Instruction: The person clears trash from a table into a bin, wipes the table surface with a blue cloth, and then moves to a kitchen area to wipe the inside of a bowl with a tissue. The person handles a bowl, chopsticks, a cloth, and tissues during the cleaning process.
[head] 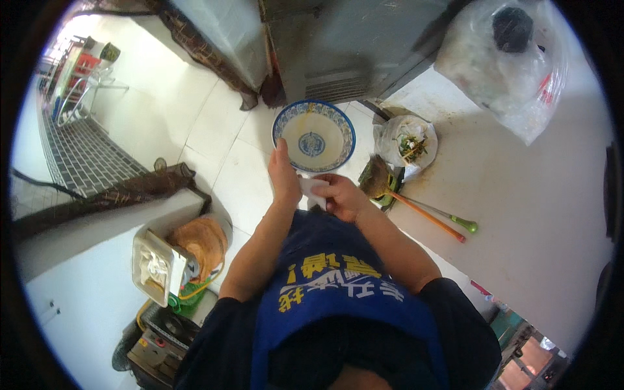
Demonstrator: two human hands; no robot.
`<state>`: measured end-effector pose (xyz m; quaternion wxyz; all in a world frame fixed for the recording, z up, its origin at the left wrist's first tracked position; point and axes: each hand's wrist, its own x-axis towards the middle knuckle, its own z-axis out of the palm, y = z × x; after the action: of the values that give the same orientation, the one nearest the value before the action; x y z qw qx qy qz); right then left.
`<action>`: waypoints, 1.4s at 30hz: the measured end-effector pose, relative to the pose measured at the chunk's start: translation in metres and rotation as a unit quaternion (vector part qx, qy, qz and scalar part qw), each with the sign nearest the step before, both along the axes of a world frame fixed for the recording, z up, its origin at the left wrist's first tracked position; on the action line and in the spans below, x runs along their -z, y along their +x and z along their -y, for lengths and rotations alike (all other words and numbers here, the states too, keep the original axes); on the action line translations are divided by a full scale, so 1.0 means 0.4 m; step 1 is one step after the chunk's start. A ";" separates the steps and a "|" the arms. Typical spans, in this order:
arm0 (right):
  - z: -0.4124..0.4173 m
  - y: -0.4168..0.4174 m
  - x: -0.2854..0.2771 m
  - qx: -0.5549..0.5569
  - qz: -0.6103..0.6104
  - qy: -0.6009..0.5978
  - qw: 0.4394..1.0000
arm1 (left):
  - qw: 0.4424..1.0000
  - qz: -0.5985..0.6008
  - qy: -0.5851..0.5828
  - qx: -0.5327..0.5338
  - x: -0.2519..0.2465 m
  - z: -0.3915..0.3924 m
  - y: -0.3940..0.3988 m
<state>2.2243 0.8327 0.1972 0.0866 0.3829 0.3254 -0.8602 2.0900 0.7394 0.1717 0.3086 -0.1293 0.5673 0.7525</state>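
Note:
A wide bowl (336, 141) with a blue patterned rim and a blue medallion at its bottom is in front of me, tilted towards the camera. My left hand (285, 178) lies along its near left rim, fingers pointing up, and appears to support it. A folded white cloth or paper (314, 187) is pinched in my right hand (343, 197), just below the near rim. One end of it reaches my left palm. Yellowish streaks mark the far inner wall of the bowl. Below both hands hangs the blue apron (331, 234) I wear, which bears writing.
A lined waste bin (431, 146) with scraps stands right of the bowl, by a broom (378, 180) and a green-handled tool (463, 223). A filled plastic bag (507, 73) hangs upper right. Containers (170, 268) stand at left; a metal cabinet (341, 48) is ahead.

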 end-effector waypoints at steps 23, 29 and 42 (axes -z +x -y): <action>-0.255 -0.134 0.015 -0.173 -0.018 0.839 0.516 | 0.924 -0.127 -0.053 0.356 -0.049 -0.035 -0.138; -0.258 -0.149 0.021 -0.238 0.000 0.842 0.485 | 0.930 -0.140 -0.051 0.336 -0.086 -0.019 -0.168; -0.185 -0.252 -0.062 -0.266 -0.116 0.840 0.459 | 0.909 -0.161 -0.125 0.364 -0.150 0.019 -0.223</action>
<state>2.1235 0.9067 0.2221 -0.0908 0.0621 0.9836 -0.1431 2.0008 0.7317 0.2315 0.4470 0.1714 0.7065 0.5213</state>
